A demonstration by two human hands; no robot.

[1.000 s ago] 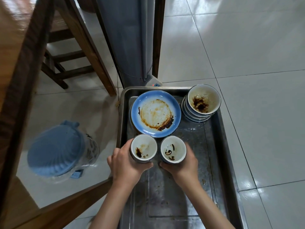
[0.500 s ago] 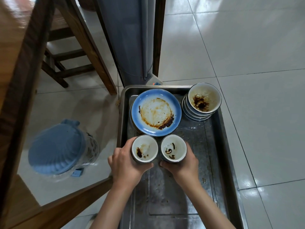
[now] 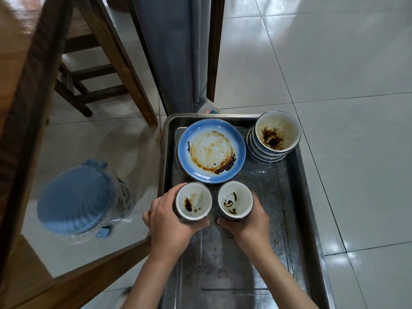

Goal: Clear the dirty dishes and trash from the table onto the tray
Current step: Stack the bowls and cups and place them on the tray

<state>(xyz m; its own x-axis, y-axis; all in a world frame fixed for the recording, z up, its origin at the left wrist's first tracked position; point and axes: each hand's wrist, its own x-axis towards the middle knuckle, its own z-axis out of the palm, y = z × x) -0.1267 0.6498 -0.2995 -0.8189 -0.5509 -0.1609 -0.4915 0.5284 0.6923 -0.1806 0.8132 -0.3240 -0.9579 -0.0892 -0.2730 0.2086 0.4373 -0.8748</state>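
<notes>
A steel tray (image 3: 296, 215) lies below me. On its far left sits a blue plate (image 3: 211, 150) smeared with brown sauce, and at the far right a stack of bowls (image 3: 275, 136), the top one stained. My left hand (image 3: 169, 221) grips a small white cup (image 3: 193, 200) with sauce spots. Beside it, my right hand (image 3: 247, 224) grips a second small cup (image 3: 235, 200). Both cups are upright over the tray's middle, just in front of the plate; whether they touch the tray is hidden.
A blue-lidded bin (image 3: 80, 197) stands on the tiled floor left of the tray. The wooden table edge (image 3: 29, 85) runs down the left, with chair legs (image 3: 89, 85) behind. A grey pole (image 3: 178, 52) rises beyond the tray.
Both hands with their cups have stayed nearly where they were, shifting only slightly toward the plate.
</notes>
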